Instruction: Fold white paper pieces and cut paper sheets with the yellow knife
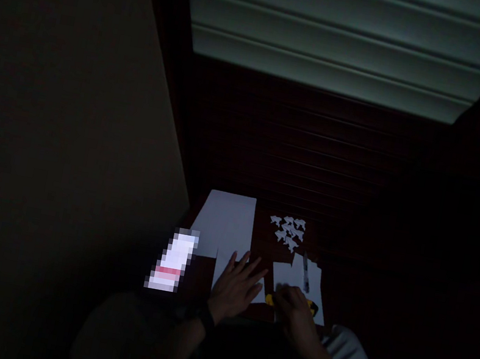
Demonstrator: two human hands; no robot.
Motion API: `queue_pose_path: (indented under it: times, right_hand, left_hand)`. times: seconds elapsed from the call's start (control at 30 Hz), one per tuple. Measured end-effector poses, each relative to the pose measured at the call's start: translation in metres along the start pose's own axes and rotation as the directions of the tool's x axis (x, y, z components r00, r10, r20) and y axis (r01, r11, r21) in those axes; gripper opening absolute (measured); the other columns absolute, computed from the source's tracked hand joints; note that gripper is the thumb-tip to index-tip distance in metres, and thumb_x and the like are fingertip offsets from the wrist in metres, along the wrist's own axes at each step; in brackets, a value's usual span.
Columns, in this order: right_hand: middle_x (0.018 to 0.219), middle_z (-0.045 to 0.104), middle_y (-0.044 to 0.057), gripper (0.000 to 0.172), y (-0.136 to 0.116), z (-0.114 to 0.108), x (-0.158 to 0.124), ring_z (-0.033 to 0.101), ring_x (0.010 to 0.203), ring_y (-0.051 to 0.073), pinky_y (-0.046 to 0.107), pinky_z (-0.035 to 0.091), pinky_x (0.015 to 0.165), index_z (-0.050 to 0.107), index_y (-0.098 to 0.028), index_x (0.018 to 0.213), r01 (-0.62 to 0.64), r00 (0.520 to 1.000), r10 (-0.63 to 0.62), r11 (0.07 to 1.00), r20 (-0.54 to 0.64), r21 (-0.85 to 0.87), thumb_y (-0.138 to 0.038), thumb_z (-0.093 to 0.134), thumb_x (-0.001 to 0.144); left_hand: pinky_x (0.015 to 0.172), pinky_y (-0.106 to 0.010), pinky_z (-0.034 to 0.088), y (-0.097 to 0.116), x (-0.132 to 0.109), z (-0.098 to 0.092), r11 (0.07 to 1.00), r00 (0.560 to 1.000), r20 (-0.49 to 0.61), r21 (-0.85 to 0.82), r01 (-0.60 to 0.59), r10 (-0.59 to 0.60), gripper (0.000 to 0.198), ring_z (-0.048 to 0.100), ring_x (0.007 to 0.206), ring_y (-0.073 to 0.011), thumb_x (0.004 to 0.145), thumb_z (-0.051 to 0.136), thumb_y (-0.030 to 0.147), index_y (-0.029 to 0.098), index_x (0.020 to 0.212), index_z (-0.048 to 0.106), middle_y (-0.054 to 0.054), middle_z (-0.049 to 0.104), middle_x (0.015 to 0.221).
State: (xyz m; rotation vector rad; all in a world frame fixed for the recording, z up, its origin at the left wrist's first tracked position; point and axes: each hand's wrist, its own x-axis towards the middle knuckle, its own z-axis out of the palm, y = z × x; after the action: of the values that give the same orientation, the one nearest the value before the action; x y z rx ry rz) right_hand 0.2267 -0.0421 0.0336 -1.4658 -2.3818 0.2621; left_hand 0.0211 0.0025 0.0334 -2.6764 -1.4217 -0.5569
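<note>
My left hand (234,287) lies flat with fingers spread on a small sheet of white paper (220,266), pressing it to the dark table. A dark band is round that wrist. My right hand (294,314) has its fingers curled over a yellow-and-black utility knife (312,308), whose ends show on both sides of the hand; its blade cannot be made out. Under and beyond that hand are cut pieces of white paper (317,292), with a pen (306,273) lying on them.
A larger white sheet (228,221) lies at the table's back left. Several small white paper cutouts (289,230) are grouped at the back right. A bright, blurred-out screen (172,259) is at the left. A wall (75,82) rises at the left, slatted panels behind. Light is dim.
</note>
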Motion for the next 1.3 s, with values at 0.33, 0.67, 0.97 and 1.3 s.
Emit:
queue_pose_path:
  times: [0.33,0.67,0.97,1.3]
  right_hand:
    - [0.099,0.052,0.008,0.033,-0.003,-0.002,0.001,0.044,0.092,0.023,0.034,0.036,0.079,0.056,-0.021,0.107,-0.022,1.000,0.022,1.000,0.014,0.008,-0.008,0.050,0.077]
    - [0.099,0.052,0.008,0.034,-0.001,-0.002,-0.005,0.044,0.093,0.022,0.033,0.036,0.080,0.054,-0.021,0.109,-0.020,1.000,0.020,1.000,0.019,-0.003,-0.009,0.049,0.077]
    - [0.098,0.051,0.009,0.038,0.000,-0.004,-0.013,0.044,0.092,0.023,0.033,0.036,0.079,0.052,-0.022,0.114,-0.017,1.000,0.017,1.000,0.026,-0.020,-0.009,0.048,0.078]
    - [0.102,0.051,0.008,0.046,0.001,-0.006,-0.011,0.044,0.096,0.023,0.034,0.036,0.082,0.052,-0.025,0.114,-0.025,0.999,0.025,1.000,0.037,-0.004,-0.004,0.049,0.073]
  left_hand:
    - [0.105,-0.056,0.007,0.000,0.000,0.002,1.000,1.000,0.005,-0.008,0.017,-0.017,0.045,0.011,0.133,-0.0266,0.087,0.032,0.046,0.035,0.130,0.035,0.004,0.028,0.142]
    - [0.105,-0.055,0.005,-0.001,0.000,0.002,1.000,1.000,0.012,-0.008,0.008,-0.008,0.045,0.012,0.132,-0.0262,0.087,0.032,0.046,0.036,0.131,0.034,0.004,0.029,0.141]
    - [0.106,-0.055,0.004,-0.001,-0.001,0.003,1.000,1.000,-0.001,-0.004,0.008,-0.008,0.044,0.012,0.132,-0.0254,0.087,0.033,0.045,0.036,0.130,0.035,0.004,0.030,0.141]
    - [0.107,-0.052,0.014,-0.005,-0.005,-0.008,0.992,0.990,-0.113,-0.104,0.069,-0.080,0.044,0.022,0.130,-0.0227,0.089,0.031,0.025,0.023,0.132,0.034,-0.003,0.035,0.138]
